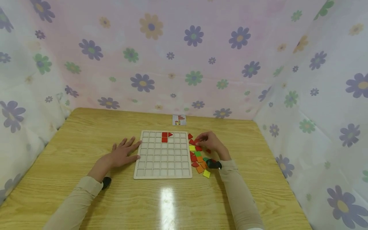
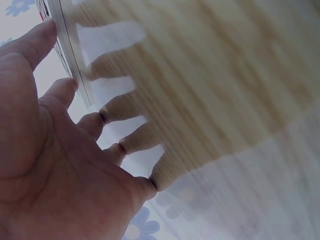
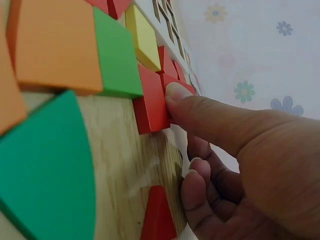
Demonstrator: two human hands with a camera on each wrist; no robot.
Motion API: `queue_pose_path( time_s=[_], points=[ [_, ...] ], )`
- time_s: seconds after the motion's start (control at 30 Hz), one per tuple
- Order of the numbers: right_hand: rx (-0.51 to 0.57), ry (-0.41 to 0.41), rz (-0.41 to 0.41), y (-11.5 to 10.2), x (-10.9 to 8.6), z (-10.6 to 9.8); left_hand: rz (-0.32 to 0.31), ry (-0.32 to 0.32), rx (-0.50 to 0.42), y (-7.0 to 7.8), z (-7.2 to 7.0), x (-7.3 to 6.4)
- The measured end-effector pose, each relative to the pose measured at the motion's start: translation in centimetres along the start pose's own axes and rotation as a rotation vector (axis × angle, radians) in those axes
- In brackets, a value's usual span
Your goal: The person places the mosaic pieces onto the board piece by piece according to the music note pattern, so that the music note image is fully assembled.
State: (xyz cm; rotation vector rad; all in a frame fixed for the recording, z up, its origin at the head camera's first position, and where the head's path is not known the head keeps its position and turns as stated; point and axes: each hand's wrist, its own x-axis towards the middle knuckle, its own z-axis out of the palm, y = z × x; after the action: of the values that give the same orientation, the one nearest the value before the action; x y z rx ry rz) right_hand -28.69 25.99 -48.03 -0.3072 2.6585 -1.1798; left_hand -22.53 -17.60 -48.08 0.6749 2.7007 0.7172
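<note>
A white gridded board lies on the table. In its top rows sit two red squares and a red triangle. My left hand lies with fingers spread, fingertips and thumb at the board's left edge; the left wrist view shows its palm and the board's side. Over the loose pieces right of the board, my right hand pinches a red piece between thumb and fingers. A red square block lies right beside the thumb; the fingers' far side is hidden.
Loose red, orange, yellow and green pieces lie along the board's right side, including a yellow square and a green quarter-round piece. A small pattern card lies behind the board. Flowered cloth surrounds the table.
</note>
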Motion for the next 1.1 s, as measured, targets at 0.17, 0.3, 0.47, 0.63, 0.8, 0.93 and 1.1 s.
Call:
queue_pose_path(
  time_s=[0.17, 0.3, 0.47, 0.63, 0.8, 0.93, 1.1],
  points=[
    [0.000, 0.010, -0.015, -0.6, -0.3, 0.3, -0.001, 0.001, 0.002, -0.1, -0.1, 0.0],
    [-0.017, 0.014, -0.020, -1.2, -0.6, 0.7, -0.003, 0.005, 0.010, -0.1, -0.2, -0.1],
    [-0.044, 0.028, -0.043, -2.2, -1.1, 0.9, 0.006, -0.005, -0.002, 0.0, -0.2, -0.1],
    [0.019, 0.107, -0.126, -3.0, -1.4, 1.8, 0.003, 0.000, 0.011, 0.0, 0.0, 0.0],
    [0.233, 0.216, -0.179, -3.4, -1.1, 3.2, -0.006, -0.004, 0.007, 0.0, 0.0, 0.0],
    [0.323, 0.246, -0.168, -3.5, -0.7, 4.6, -0.005, -0.004, 0.004, 0.1, -0.1, -0.1],
    [0.276, 0.244, -0.166, -3.5, 0.0, 6.1, -0.002, -0.003, -0.003, 0.1, 0.0, 0.0]
  ],
)
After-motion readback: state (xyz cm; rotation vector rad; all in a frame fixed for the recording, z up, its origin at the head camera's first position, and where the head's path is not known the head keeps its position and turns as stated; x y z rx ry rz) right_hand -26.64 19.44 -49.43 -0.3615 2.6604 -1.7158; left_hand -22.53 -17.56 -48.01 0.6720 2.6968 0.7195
